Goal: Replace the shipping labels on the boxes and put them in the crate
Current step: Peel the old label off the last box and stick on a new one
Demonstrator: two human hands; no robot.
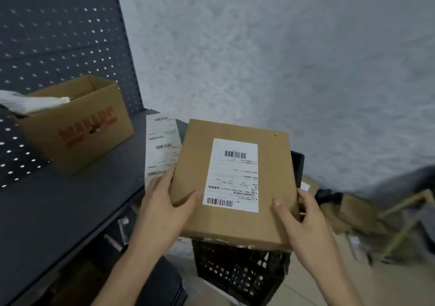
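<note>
The grip is two-handed: left hand [162, 202] and right hand [303, 214] clasp the box [273, 164] at its near corners, thumbs on top, with the label [233, 176] between them. Just below the grip stands the crate [237, 265]. This seems to be the placing step; next, the box must go down level into the crate.

Dim, flat, cool light with soft shadows; the whole view is slightly blurred; edges bend outward, smeared at right.
</note>
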